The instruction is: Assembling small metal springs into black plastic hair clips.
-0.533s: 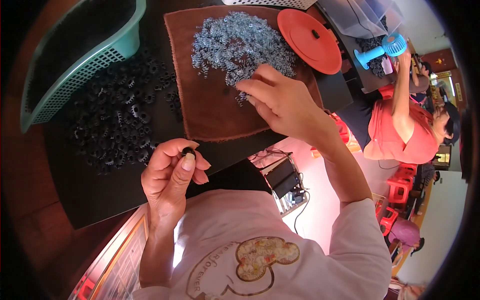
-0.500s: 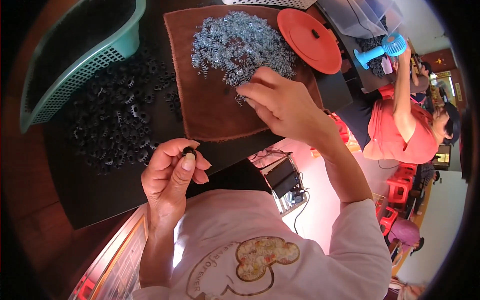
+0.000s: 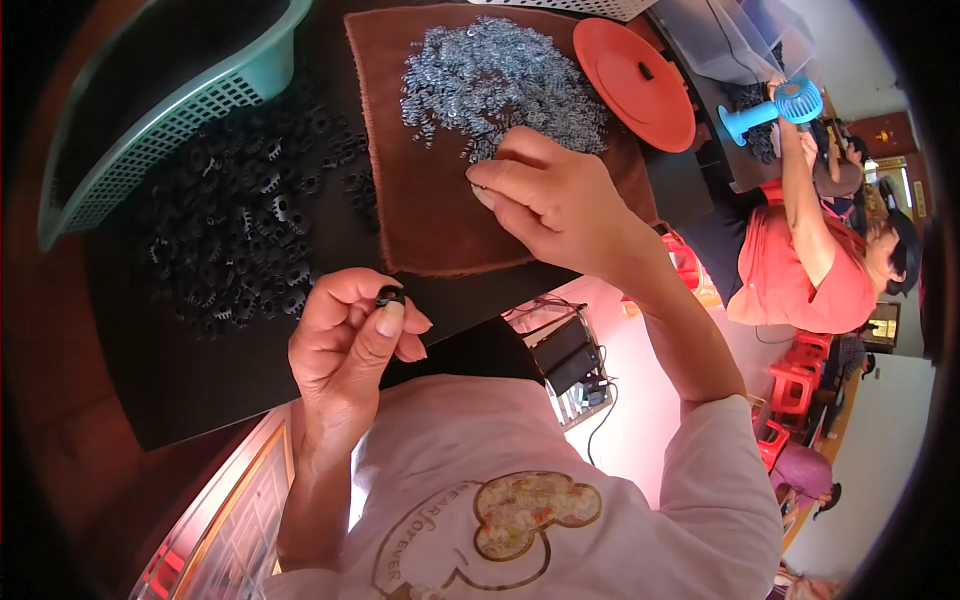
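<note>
The right hand [image 3: 565, 200] has drawn back slightly from the heap of metal springs [image 3: 500, 75] toward the near edge of the brown cloth [image 3: 440, 220]; its thumb and forefinger meet in a pinch, though whether a spring sits between them cannot be told. At the dark table's [image 3: 200, 390] near edge, the left hand [image 3: 345, 340] grips a small black part [image 3: 390, 295] between thumb and forefinger, an opening in it now facing up. Plenty appears left to handle: springs cover the cloth's far side, and black toothed pieces [image 3: 240, 240] spread toward the table's left edge beside a green basket [image 3: 190, 130]. A single black piece [image 3: 645, 71] rests on the red plate [image 3: 625, 110] at the cloth's far right corner; whether it is finished is unclear.
</note>
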The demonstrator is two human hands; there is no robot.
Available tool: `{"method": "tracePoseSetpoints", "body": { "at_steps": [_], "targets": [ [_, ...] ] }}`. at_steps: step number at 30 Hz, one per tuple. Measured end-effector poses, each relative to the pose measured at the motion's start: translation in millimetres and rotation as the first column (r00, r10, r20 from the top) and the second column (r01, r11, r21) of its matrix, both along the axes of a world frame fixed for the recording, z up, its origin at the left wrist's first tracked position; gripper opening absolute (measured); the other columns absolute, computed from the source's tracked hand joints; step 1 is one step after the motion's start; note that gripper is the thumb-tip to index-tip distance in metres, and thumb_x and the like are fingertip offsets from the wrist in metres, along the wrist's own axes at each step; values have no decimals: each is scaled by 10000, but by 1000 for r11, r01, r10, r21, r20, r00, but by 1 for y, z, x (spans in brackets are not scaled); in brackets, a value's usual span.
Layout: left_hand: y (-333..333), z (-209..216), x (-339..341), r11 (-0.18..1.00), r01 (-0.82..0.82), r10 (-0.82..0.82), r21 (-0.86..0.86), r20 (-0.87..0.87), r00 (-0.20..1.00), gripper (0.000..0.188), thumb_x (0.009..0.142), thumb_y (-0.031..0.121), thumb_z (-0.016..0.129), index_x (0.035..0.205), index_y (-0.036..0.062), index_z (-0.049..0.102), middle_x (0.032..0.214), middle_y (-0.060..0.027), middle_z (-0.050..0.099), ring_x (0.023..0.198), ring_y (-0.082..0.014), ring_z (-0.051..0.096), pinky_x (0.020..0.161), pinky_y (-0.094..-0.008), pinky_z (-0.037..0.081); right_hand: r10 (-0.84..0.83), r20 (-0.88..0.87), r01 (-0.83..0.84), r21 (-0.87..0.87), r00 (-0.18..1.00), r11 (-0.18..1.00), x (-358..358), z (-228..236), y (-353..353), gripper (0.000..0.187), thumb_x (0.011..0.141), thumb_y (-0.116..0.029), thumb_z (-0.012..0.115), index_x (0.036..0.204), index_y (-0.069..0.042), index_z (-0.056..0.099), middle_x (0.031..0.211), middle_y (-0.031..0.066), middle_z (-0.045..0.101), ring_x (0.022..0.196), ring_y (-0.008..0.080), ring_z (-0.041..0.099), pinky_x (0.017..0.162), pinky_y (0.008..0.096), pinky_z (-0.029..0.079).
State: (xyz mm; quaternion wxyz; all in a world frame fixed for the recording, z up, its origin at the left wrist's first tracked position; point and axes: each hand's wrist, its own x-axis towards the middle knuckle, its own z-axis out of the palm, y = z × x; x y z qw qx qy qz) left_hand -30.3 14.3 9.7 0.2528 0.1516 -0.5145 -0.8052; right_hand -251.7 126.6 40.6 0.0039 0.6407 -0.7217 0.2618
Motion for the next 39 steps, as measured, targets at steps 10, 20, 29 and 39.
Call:
{"method": "tracePoseSetpoints", "body": {
  "at_steps": [10, 20, 29, 39],
  "targets": [
    [-1, -1, -2, 1000, 18, -17, 15, -12, 1000, 187, 951, 69, 603, 1113, -20, 573, 882, -78, 668, 709, -81, 607, 644, -211, 534, 255, 509, -208, -148, 822, 967, 36, 19, -18, 54, 845, -32, 622, 897, -21, 632, 759, 98, 563, 678, 267, 587, 578, 355, 458],
    [-2, -2, -2, 1000, 20, -20, -16, 6, 1000, 200, 959, 75, 592, 1124, -37, 574, 885, -84, 666, 717, -84, 608, 648, -215, 533, 263, 420, -195, -197, 869, 961, 51, 6, -20, 69, 841, -58, 627, 905, -49, 604, 787, 89, 547, 641, 296, 589, 518, 377, 469],
    [-5, -1, 0, 998, 11, -11, 57, 1, 1000, 203, 963, 121, 599, 1095, -33, 591, 838, -76, 666, 651, -83, 575, 622, -213, 500, 206, 375, -177, -113, 904, 978, 60, 8, -10, 506, 829, -48, 629, 1319, -44, 504, 842, 109, 553, 639, 291, 600, 522, 379, 496],
    [-10, -5, 1, 993, 82, -79, 80, -39, 996, 205, 964, 108, 596, 1114, -30, 605, 864, -56, 662, 666, -72, 575, 597, -193, 478, 299, 272, -258, -175, 915, 950, 60, 10, -11, 540, 757, -23, 658, 1286, -72, 567, 775, 25, 537, 635, 195, 585, 463, 316, 467]
  ]
}}
